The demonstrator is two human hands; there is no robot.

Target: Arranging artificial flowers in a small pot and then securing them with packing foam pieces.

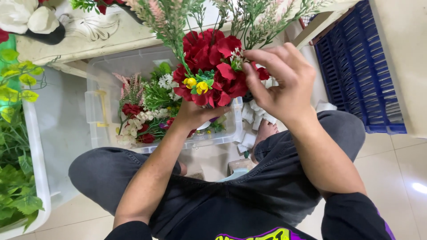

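I hold a bouquet of artificial red flowers [209, 62] with small yellow blossoms [197, 84] and tall green and pink sprigs [167, 22]. My left hand [195, 114] grips the bunch from below, around its stems. My right hand [278, 82] rests on the bouquet's right side, fingertips pinching among the red petals and tiny white blooms [235, 57]. The stems themselves are hidden by my left hand.
A clear plastic box [100, 89] with more artificial flowers lies below the bouquet. A white tub [38, 178] of green leaves stands at the left. A blue plastic crate [356, 66] leans at the right. An ornate white shelf [89, 33] runs along the top. My crossed legs are on the tiled floor.
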